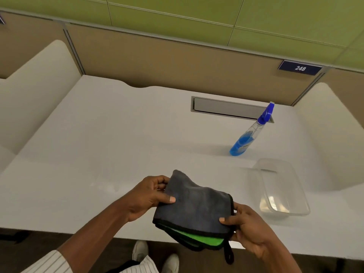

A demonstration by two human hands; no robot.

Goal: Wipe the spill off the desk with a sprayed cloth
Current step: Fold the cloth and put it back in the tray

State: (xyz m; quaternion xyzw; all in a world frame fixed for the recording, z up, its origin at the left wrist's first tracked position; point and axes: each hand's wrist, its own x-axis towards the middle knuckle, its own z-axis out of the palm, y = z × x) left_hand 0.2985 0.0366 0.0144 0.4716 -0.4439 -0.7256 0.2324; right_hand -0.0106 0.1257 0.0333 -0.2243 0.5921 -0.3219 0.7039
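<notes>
You had even, soft overhead light; the desk (98, 134) read bright and nearly washed out. The bottle (248, 134) threw a faint shadow leftward. The tub (279, 186) caught small glints. Wide-angle bending curved the edges, and the whole frame was slightly soft

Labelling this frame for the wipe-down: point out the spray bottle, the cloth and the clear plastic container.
spray bottle (244, 140): head view, on the clear body above the blue liquid.
cloth (195, 206): head view, on the grey top face between both hands.
clear plastic container (301, 196): head view, on its right wall.
</notes>
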